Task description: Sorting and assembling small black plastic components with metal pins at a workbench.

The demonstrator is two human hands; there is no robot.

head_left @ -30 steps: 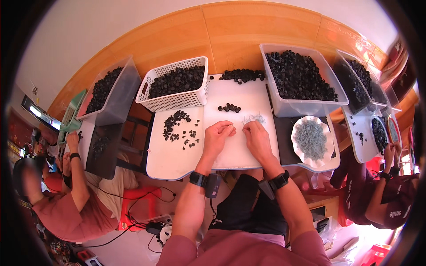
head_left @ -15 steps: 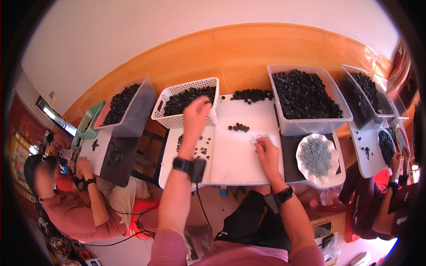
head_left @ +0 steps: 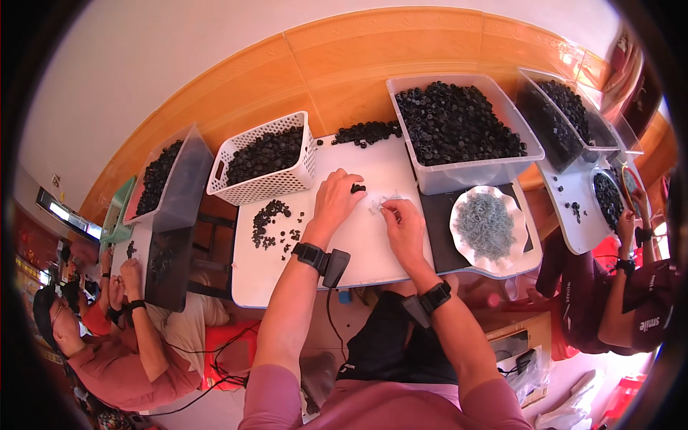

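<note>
Low over the middle of the white table, my left hand [head_left: 338, 201] curls its fingers around small black plastic parts [head_left: 357, 188]. Its palm and fingers partly cover these parts, so I cannot tell how many are gripped. To its right, my right hand [head_left: 403, 226] has thumb and fingers pinched together at the edge of a small heap of thin, clear-grey pieces [head_left: 387, 199]. Whatever lies between those fingertips is too small to make out. Both wrists wear black bands with devices, the left one trailing a cable.
A white perforated basket [head_left: 304, 154] and a clear bin [head_left: 473, 170], both filled with black parts, stand at the back. Loose black parts [head_left: 266, 223] lie on the left. A scalloped white bowl [head_left: 459, 252] holds grey pieces on the right. People work at tables either side.
My left hand has come down from beside the white basket to the black parts mid-table. My right hand stays by the grey heap. The whole view has shifted.
</note>
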